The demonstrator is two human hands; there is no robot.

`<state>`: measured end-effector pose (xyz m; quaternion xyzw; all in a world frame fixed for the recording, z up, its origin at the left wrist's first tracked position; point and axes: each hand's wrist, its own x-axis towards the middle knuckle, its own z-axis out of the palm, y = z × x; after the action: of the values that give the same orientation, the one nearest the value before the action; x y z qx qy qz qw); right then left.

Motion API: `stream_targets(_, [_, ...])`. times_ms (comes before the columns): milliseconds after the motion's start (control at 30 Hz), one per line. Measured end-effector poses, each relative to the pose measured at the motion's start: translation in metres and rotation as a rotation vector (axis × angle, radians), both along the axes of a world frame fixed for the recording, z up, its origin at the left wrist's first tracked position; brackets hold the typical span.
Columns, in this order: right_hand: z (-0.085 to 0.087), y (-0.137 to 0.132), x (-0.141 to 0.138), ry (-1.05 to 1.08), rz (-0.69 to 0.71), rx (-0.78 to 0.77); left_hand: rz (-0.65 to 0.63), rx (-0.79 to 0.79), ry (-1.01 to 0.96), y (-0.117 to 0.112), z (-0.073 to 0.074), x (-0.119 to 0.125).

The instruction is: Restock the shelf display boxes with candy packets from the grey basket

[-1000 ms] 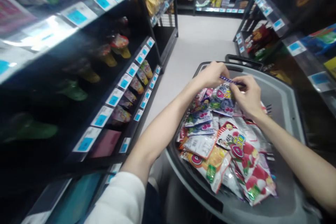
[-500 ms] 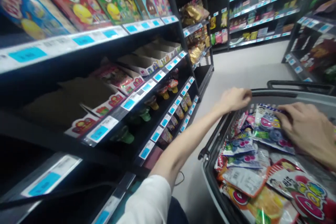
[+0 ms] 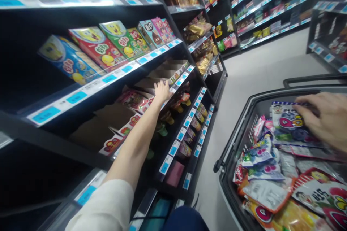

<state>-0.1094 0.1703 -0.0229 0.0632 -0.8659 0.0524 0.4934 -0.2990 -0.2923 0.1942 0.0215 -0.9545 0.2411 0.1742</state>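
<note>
My left hand (image 3: 162, 91) reaches out to the shelf, its fingers spread and holding nothing. It is at the front edge of the open display boxes (image 3: 170, 74); whether it touches them I cannot tell. Over the grey shopping basket (image 3: 224, 187), my right hand (image 3: 324, 117) pinches the top edge of a blueberry gummy candy bag (image 3: 290, 121). More candy packs lie beneath it: small blueberry packs (image 3: 261, 160), a large red-edged bag (image 3: 317, 191) and an orange bag (image 3: 292, 218). Part of the right hand is cut off by the frame edge.
On the shelf above my left hand stand cartoon-printed snack boxes (image 3: 114, 43). Small cups (image 3: 177, 104) sit on the shelf below, over hanging-fronted rows of packs (image 3: 189, 133). Pale floor (image 3: 260, 57) runs along the aisle to the back shelves (image 3: 271, 18).
My left hand has moved left from the basket rim to the shelf, its fingers now spread. My right hand still holds the candy bag over the basket. The view has shifted.
</note>
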Motion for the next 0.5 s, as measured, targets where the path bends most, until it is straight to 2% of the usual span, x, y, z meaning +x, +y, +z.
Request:
stream_targets(100, [-0.002,0.001,0.000,-0.001,0.011,-0.014,0.075,0.069,-0.045,-0.013,0.005,0.000])
stream_targets(267, [-0.007,0.007,-0.001,-0.096,-0.022,-0.101,0.022,0.081,-0.014,-0.015,0.007,0.003])
stream_targets(367, [-0.007,0.010,-0.001,-0.154,-0.059,-0.188,-0.003,0.068,0.076,-0.007,0.006,0.009])
stream_targets(433, [-0.005,0.012,0.000,-0.186,-0.054,-0.220,-0.153,0.073,0.200,0.010,0.003,0.018])
stream_targets(500, [-0.005,0.012,0.001,-0.189,-0.034,-0.219,-0.408,0.103,0.281,0.041,-0.005,0.032])
